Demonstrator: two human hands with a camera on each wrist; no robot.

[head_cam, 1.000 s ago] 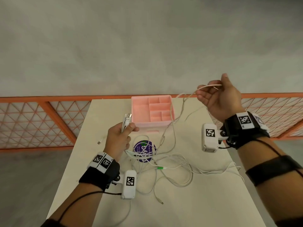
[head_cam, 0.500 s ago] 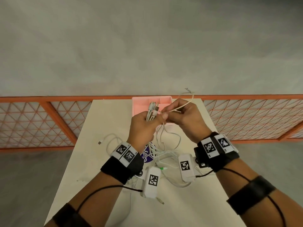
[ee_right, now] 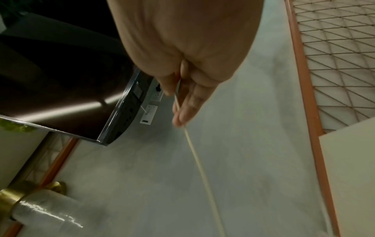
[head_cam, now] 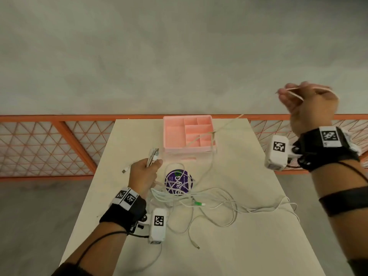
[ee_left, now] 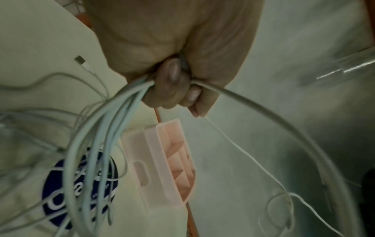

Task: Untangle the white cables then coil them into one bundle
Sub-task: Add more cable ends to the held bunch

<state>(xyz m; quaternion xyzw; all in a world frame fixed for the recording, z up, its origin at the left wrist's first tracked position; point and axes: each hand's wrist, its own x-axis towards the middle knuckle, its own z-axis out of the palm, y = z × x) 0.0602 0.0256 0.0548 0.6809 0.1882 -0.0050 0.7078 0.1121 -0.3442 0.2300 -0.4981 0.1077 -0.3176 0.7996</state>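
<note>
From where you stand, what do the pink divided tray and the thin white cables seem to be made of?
The pink divided tray looks like moulded plastic with a matte finish: uniform colour, thin straight dividers, rounded corners. The thin white cables look rubbery or plastic-sheathed, smooth and limp, draping in loose loops; their small plug ends look metallic, though too small to be sure.

Cables before tray
</note>
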